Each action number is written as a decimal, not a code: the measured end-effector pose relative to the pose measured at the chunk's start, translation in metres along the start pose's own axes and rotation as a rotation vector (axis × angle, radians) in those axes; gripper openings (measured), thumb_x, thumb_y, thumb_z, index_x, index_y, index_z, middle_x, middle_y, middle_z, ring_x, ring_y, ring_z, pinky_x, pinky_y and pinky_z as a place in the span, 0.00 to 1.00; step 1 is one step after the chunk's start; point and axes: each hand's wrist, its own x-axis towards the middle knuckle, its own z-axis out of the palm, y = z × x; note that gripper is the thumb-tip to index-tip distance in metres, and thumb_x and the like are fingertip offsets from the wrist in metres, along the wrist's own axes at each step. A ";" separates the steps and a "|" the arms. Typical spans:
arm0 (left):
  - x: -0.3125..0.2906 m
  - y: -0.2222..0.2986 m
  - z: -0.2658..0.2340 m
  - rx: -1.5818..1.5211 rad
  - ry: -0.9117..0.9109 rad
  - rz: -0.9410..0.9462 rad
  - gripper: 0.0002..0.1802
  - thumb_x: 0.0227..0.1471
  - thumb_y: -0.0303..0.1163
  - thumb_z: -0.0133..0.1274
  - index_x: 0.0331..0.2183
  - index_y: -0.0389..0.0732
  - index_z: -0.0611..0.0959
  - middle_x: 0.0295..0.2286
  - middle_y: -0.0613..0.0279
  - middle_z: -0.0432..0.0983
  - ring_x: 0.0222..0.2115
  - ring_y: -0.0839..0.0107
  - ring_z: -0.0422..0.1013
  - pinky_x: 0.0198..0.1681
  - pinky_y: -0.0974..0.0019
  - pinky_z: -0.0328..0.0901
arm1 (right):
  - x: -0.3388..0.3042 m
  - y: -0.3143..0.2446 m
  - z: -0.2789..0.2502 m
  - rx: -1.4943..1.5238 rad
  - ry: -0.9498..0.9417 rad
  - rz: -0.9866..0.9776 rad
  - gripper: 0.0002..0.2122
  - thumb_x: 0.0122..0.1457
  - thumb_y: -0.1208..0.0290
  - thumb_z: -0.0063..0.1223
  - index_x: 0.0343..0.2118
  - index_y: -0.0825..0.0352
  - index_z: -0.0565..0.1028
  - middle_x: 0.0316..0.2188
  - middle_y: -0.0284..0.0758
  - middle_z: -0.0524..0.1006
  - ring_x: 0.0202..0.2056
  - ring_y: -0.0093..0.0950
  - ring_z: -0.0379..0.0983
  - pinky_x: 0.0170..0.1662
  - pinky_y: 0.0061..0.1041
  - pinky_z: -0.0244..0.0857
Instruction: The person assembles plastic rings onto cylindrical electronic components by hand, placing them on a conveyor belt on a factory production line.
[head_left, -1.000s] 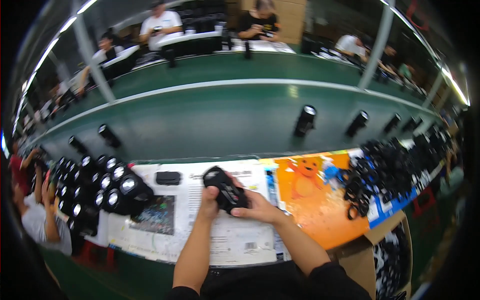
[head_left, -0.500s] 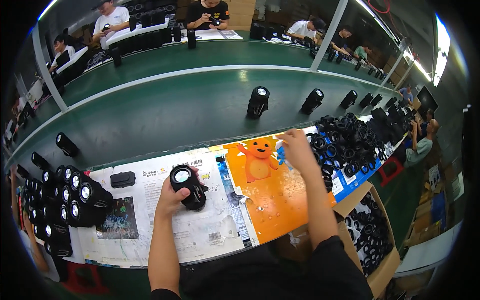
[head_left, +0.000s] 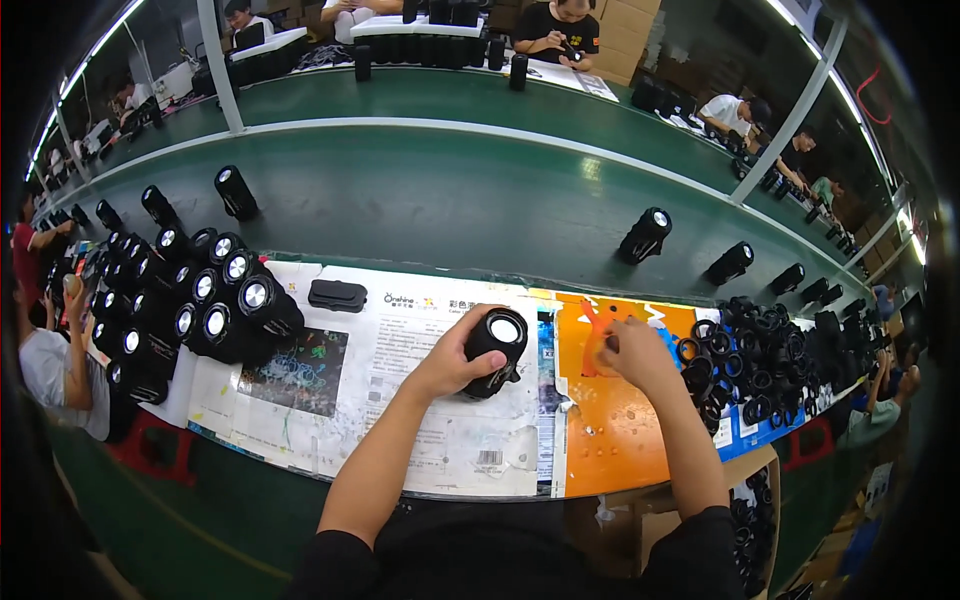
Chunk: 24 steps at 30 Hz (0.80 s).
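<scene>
My left hand point(head_left: 450, 362) is wrapped round a black cylindrical speaker point(head_left: 497, 352), which stands slightly tilted on the white printed board with its silver round end up. The thumb lies across its near side. To the right, my right hand point(head_left: 632, 352) is over the orange sheet point(head_left: 600, 440), fingers pinched together. Something small and dark shows at its fingertips, too little of it to name. Left of the speaker a flat black oblong piece point(head_left: 338, 295) lies on the white board point(head_left: 420, 440).
Many similar black speakers point(head_left: 215, 320) crowd the left. Several stand along the green belt point(head_left: 440, 220). Black rings point(head_left: 740, 365) are heaped at right, above a carton point(head_left: 775, 470) of more. A co-worker point(head_left: 565, 35) sits across; red stools point(head_left: 160, 450) stand below.
The view has swung right to left, so the scene sits further right. My right hand has come from the far edge of the orange sheet towards the speaker; my left hand still grips it.
</scene>
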 end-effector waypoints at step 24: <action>0.001 0.001 -0.001 -0.057 0.041 0.009 0.40 0.61 0.50 0.70 0.65 0.44 0.73 0.53 0.56 0.76 0.50 0.67 0.76 0.55 0.64 0.75 | -0.025 0.011 -0.003 0.558 -0.206 -0.090 0.10 0.58 0.69 0.73 0.42 0.62 0.90 0.57 0.40 0.85 0.51 0.36 0.84 0.54 0.33 0.76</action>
